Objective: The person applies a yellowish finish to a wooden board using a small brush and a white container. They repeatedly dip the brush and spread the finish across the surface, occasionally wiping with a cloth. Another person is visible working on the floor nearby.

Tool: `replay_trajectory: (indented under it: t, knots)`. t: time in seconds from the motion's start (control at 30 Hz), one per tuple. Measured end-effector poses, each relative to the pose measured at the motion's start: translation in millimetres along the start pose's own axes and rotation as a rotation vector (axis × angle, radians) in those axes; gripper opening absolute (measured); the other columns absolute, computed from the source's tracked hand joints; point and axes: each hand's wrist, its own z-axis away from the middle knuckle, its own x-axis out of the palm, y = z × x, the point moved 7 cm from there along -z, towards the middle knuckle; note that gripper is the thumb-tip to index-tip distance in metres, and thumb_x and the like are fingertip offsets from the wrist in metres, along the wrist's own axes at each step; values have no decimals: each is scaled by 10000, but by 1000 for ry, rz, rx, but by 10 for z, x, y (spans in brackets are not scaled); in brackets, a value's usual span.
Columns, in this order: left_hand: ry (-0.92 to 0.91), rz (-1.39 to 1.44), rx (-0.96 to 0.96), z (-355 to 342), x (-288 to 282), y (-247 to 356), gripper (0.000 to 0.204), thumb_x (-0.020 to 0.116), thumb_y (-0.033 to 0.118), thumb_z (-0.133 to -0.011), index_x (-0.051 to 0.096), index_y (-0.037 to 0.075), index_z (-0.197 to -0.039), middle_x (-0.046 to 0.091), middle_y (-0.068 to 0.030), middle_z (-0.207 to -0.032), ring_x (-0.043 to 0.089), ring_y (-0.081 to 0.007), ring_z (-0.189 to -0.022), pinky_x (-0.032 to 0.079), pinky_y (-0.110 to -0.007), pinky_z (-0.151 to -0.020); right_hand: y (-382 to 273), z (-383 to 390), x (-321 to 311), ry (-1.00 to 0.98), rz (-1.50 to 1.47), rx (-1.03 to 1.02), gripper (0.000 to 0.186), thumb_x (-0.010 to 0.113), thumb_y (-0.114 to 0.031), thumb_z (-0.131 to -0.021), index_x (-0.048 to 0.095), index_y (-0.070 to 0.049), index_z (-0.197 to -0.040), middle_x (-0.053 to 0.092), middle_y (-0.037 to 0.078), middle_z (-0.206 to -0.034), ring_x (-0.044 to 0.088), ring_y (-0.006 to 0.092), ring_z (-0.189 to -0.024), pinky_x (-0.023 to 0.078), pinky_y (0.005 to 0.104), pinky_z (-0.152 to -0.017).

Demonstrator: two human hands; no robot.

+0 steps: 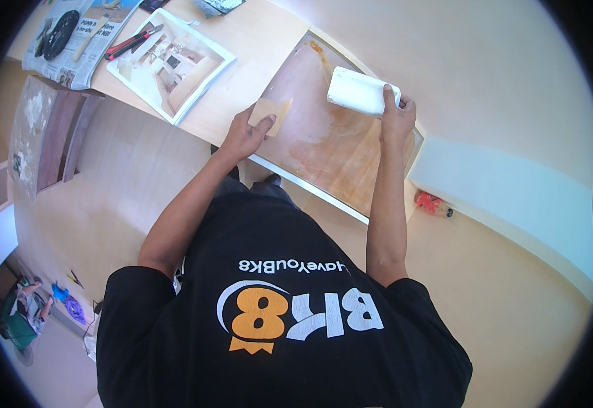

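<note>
My left hand (pixel 244 136) pinches a flat tan square piece (pixel 264 111), perhaps a filler spreader, with a yellowish smear along its far right edge. Up in my right hand (pixel 397 117) is a white rectangular piece with rounded corners (pixel 356 88), gripped by its right end with the thumb on top. Both are held over a framed, wood-coloured panel (pixel 351 153) marked with pale, cloudy patches. An orange-yellow streak (pixel 319 52) runs along the panel's far end. Whether the white piece is hollow, I cannot tell.
Left of the panel, a pale tabletop carries a white-bordered interior picture (pixel 174 64) with a red and black utility knife (pixel 133 42) on it. Newspaper (pixel 72 64) lies farther left. A red-labelled bottle (pixel 433 203) rests on the floor at right. Another person (pixel 31 302) is at far lower left.
</note>
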Motion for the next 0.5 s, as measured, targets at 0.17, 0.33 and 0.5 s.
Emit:
replay_trajectory:
  t: [0.17, 0.33, 0.5]
  knots:
    - [45, -139, 181, -252, -13, 96, 444, 678, 227, -970, 574, -76, -1277, 711, -164, -1032, 715, -194, -887, 596, -324, -717, -4, 15, -61, 18, -46, -39, 574, 823, -392, -842, 624, 71, -1116, 677, 181, -1048, 653, 235, -959, 532, 360, -858]
    - [79, -137, 204, -323, -26, 196, 417, 678, 225, -970, 589, -64, -1255, 715, -162, -1022, 717, -199, -863, 595, -322, -702, -80, 13, -201, 62, -69, -18, 563, 825, -395, -846, 632, 61, -1113, 675, 172, -1042, 648, 226, -958, 527, 351, -863]
    - [66, -105, 113, -431, -30, 219, 379, 675, 187, -942, 622, -70, -1215, 732, -211, -1005, 735, -276, -876, 569, -362, -790, -112, -27, -351, 96, -67, 4, 551, 823, -383, -852, 633, 58, -1124, 668, 160, -1056, 645, 220, -949, 532, 343, -844]
